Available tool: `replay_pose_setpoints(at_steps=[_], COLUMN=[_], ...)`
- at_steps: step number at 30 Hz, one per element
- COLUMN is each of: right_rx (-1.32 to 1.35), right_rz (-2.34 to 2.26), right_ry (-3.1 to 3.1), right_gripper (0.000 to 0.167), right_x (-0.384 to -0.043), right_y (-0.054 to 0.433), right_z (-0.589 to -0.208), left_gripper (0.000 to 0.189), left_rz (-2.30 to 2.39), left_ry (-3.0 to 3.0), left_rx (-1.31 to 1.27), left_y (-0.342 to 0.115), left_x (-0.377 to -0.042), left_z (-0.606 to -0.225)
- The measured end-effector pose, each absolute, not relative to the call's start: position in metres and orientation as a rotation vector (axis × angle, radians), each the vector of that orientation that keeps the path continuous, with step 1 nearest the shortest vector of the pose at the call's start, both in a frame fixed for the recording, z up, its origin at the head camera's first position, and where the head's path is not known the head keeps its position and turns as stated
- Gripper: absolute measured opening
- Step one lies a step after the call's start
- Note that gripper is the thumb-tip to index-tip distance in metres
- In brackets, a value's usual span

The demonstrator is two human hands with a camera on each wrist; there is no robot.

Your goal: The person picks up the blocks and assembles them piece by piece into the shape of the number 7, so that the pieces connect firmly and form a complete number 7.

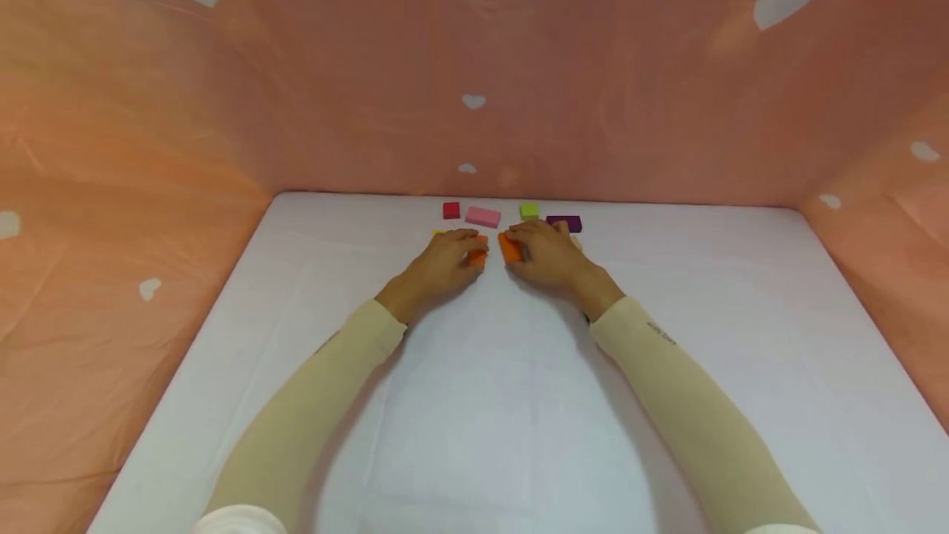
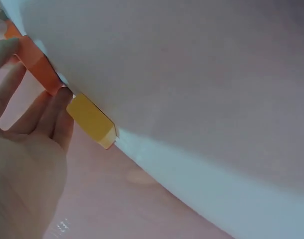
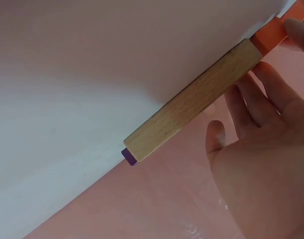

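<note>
My left hand (image 1: 451, 257) pinches an orange block (image 1: 479, 252) between thumb and fingers, at the far part of the table. A yellow block (image 2: 92, 119) lies just beside its fingertips in the left wrist view; the hand mostly covers it in the head view. Opposite, my right hand (image 1: 549, 258) grips a second orange block (image 1: 509, 248), with a small gap between the two blocks. Close to that hand's curled fingers lies a long bare-wood block (image 3: 194, 99), largely hidden by the hand in the head view.
Behind the hands, a red block (image 1: 451, 210), a pink block (image 1: 483, 217), a lime green block (image 1: 529, 211) and a purple block (image 1: 565, 224) lie near the white table's (image 1: 474, 402) far edge. An orange cloth (image 1: 519, 64) with white hearts hangs around it.
</note>
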State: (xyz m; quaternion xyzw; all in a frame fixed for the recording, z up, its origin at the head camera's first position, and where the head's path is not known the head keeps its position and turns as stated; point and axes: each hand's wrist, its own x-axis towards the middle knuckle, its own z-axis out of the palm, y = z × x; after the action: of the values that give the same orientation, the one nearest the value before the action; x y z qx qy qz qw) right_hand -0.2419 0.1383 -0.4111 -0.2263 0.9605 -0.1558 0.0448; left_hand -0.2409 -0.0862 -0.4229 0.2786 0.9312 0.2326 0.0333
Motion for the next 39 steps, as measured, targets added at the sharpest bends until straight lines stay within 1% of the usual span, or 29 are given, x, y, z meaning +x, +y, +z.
replay_pose_setpoints(at_steps=[4,6,11,17,27,33,39], right_rx=[-0.665,-0.667,-0.677,-0.663,-0.704,-0.681,-0.673], right_rz=[-0.487,-0.498,-0.495,-0.473,-0.428,-0.42,-0.432], right_ry=[2.929,2.93,2.942,2.941,2.926,2.914,2.92], right_gripper=[0.057,0.057,0.056,0.056,0.055,0.055,0.054], right_x=[-0.241,-0.24,-0.239,-0.239,-0.239,-0.239,-0.24], right_y=[0.139,0.14,0.14,0.141,0.141,0.141,0.143], right_z=[-0.41,-0.41,-0.411,-0.41,-0.413,-0.41,-0.408], left_gripper=[0.044,0.046,0.047,0.043,0.049,0.047,0.049], left_rz=[0.742,0.753,0.781,0.797,0.818,0.841,0.754], left_ry=[2.83,2.813,2.799,2.801,2.738,2.698,2.681], left_rx=[0.855,0.809,0.755,0.818,0.794,0.787,0.782], left_y=[-0.083,-0.082,-0.083,-0.085,-0.09,-0.094,-0.102], left_x=[-0.241,-0.24,-0.238,-0.238,-0.234,-0.227,-0.208], left_z=[-0.42,-0.42,-0.419,-0.419,-0.416,-0.413,-0.408])
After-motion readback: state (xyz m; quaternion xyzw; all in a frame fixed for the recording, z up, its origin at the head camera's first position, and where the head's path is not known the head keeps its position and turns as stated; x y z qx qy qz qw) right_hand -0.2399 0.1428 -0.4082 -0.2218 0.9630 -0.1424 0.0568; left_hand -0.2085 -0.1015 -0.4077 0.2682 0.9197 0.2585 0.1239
